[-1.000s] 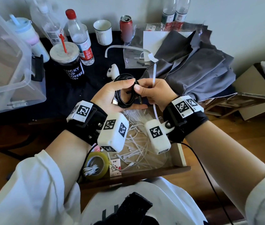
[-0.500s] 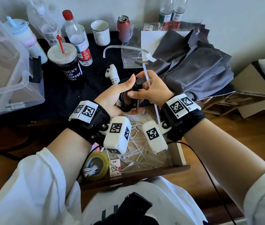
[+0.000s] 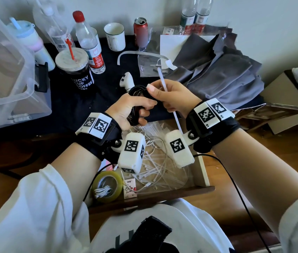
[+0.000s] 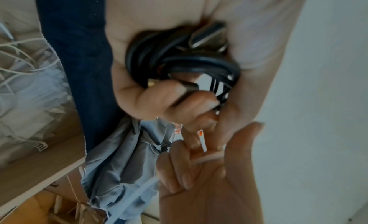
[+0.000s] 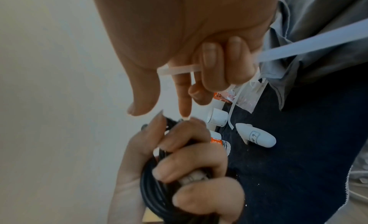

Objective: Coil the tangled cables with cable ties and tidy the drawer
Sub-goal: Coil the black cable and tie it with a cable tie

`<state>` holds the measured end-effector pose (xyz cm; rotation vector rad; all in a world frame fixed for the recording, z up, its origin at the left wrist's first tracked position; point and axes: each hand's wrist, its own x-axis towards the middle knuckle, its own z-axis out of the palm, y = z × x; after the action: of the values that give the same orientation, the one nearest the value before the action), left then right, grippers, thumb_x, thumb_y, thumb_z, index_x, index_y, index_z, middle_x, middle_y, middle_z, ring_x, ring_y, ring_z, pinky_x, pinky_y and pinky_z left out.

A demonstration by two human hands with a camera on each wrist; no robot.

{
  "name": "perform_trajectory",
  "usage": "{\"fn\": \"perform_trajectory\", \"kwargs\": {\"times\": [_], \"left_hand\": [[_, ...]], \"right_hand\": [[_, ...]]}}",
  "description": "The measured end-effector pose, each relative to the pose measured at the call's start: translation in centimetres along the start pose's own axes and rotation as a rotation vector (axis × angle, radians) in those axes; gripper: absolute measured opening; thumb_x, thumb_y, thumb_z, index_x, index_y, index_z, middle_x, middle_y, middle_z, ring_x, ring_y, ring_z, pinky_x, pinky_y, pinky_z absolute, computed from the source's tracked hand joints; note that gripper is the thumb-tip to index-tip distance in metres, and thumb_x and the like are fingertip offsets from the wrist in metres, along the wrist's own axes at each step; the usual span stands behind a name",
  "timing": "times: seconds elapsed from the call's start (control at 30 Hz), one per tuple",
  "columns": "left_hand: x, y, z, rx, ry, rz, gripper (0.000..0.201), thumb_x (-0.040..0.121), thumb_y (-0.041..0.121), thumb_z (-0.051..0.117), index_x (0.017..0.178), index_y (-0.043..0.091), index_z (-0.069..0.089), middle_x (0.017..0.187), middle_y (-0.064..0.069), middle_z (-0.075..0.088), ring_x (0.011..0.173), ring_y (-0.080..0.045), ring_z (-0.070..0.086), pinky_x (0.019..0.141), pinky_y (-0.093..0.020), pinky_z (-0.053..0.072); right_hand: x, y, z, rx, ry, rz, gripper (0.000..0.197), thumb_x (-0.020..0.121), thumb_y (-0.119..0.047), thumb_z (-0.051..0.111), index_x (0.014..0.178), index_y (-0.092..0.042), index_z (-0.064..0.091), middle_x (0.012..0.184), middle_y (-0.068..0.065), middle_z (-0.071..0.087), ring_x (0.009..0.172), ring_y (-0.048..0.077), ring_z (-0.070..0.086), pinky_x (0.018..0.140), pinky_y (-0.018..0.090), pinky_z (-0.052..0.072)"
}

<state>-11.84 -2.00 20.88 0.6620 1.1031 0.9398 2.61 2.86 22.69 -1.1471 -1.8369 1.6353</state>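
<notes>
My left hand grips a coiled black cable above the open wooden drawer, fingers curled round the loops. The left wrist view shows the black cable bunched in the palm with a plug among the strands. My right hand sits just right of the coil and holds a long white cable tie, which runs up past the knuckles and down below the wrist. In the right wrist view the cable tie passes under my curled fingers, and the index tip touches my left hand.
Loose white cables and several white cable ties lie in the drawer, with a tape roll at its left. On the dark table stand a coffee cup, bottles, a mug, a red can, a clear bin and grey cloth.
My left fingers have curled tighter round the black coil. The right hand has shifted along the tie, whose upper end now leans left.
</notes>
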Motion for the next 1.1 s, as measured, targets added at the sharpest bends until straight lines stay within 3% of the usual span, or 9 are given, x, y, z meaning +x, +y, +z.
{"fn": "perform_trajectory", "kwargs": {"times": [0.13, 0.2, 0.33, 0.43, 0.53, 0.6, 0.83, 1.03, 1.1], "left_hand": [[0.0, -0.1, 0.5, 0.141, 0.008, 0.089, 0.019, 0.080, -0.008, 0.058, 0.077, 0.011, 0.059, 0.056, 0.004, 0.055, 0.042, -0.006, 0.040, 0.043, -0.022, 0.039], [-0.1, -0.1, 0.9, 0.235, 0.015, 0.108, 0.026, 0.082, -0.015, 0.053, 0.076, 0.010, 0.057, 0.053, 0.005, 0.056, 0.040, -0.007, 0.040, 0.044, -0.022, 0.037], [-0.4, -0.1, 2.1, 0.377, 0.030, 0.099, 0.033, 0.081, -0.017, 0.055, 0.073, 0.014, 0.052, 0.042, 0.007, 0.053, 0.033, -0.005, 0.033, 0.037, -0.015, 0.026], [-0.6, 0.1, 2.6, 0.413, 0.038, 0.087, 0.030, 0.084, -0.017, 0.050, 0.068, 0.009, 0.053, 0.037, 0.006, 0.051, 0.029, -0.003, 0.034, 0.035, -0.012, 0.027], [-0.6, 0.1, 2.4, 0.407, 0.038, 0.096, 0.028, 0.081, -0.017, 0.054, 0.068, 0.008, 0.058, 0.046, -0.002, 0.056, 0.031, -0.005, 0.035, 0.034, -0.013, 0.027], [-0.4, 0.0, 2.1, 0.370, 0.023, 0.082, 0.025, 0.077, -0.015, 0.060, 0.070, 0.009, 0.060, 0.057, -0.009, 0.053, 0.033, -0.007, 0.033, 0.034, -0.014, 0.027], [-0.7, -0.3, 0.8, 0.154, -0.160, 0.019, 0.039, 0.062, -0.008, 0.067, 0.094, 0.013, 0.057, 0.066, -0.001, 0.059, 0.052, -0.007, 0.053, 0.041, -0.017, 0.039], [-1.5, -0.4, 1.1, 0.326, -0.135, -0.092, 0.005, 0.081, 0.004, 0.062, 0.084, 0.007, 0.063, 0.060, -0.002, 0.065, 0.052, -0.011, 0.061, 0.046, -0.017, 0.047], [-1.5, -0.4, 1.2, 0.369, -0.112, -0.118, 0.011, 0.086, 0.005, 0.057, 0.077, 0.008, 0.061, 0.055, 0.000, 0.058, 0.047, -0.011, 0.058, 0.040, -0.017, 0.043]], "right_hand": [[0.3, -0.6, 0.4, -0.141, -0.076, 0.041, 0.031, 0.090, -0.042, 0.053, 0.094, -0.011, 0.055, 0.054, -0.008, 0.042, 0.039, 0.005, 0.029, 0.040, 0.017, 0.021], [0.4, -0.8, 0.6, -0.223, -0.089, 0.026, 0.033, 0.089, -0.044, 0.053, 0.088, -0.011, 0.053, 0.057, -0.009, 0.048, 0.040, 0.001, 0.041, 0.043, 0.013, 0.030], [0.6, -0.9, 1.2, -0.430, -0.067, -0.001, 0.039, 0.089, -0.053, 0.048, 0.089, -0.016, 0.061, 0.081, -0.003, 0.065, 0.075, 0.007, 0.060, 0.077, 0.018, 0.046], [1.0, -0.5, 1.6, -0.362, -0.025, -0.009, 0.034, 0.090, -0.045, 0.052, 0.064, -0.023, 0.053, 0.056, -0.013, 0.057, 0.055, -0.001, 0.053, 0.063, 0.014, 0.042], [1.1, 0.0, 1.8, -0.252, 0.014, -0.029, 0.036, 0.092, -0.034, 0.054, 0.058, -0.023, 0.049, 0.040, -0.018, 0.049, 0.043, -0.004, 0.047, 0.054, 0.010, 0.036], [1.1, 0.3, 1.7, -0.225, 0.024, -0.048, 0.035, 0.092, -0.030, 0.055, 0.059, -0.020, 0.051, 0.040, -0.017, 0.049, 0.043, -0.004, 0.047, 0.052, 0.007, 0.036], [0.5, 0.4, 1.4, -0.043, 0.068, -0.024, 0.037, 0.094, -0.020, 0.053, 0.059, -0.009, 0.046, 0.034, -0.012, 0.045, 0.031, 0.001, 0.040, 0.036, 0.010, 0.031], [0.8, 0.4, 1.0, -0.135, 0.100, -0.074, 0.037, 0.091, -0.024, 0.058, 0.056, -0.014, 0.047, 0.041, -0.009, 0.044, 0.035, 0.003, 0.038, 0.040, 0.012, 0.029], [0.8, 0.4, 0.9, -0.169, 0.091, -0.078, 0.037, 0.090, -0.024, 0.059, 0.056, -0.015, 0.048, 0.040, -0.011, 0.043, 0.037, 0.002, 0.039, 0.042, 0.009, 0.030]]}}
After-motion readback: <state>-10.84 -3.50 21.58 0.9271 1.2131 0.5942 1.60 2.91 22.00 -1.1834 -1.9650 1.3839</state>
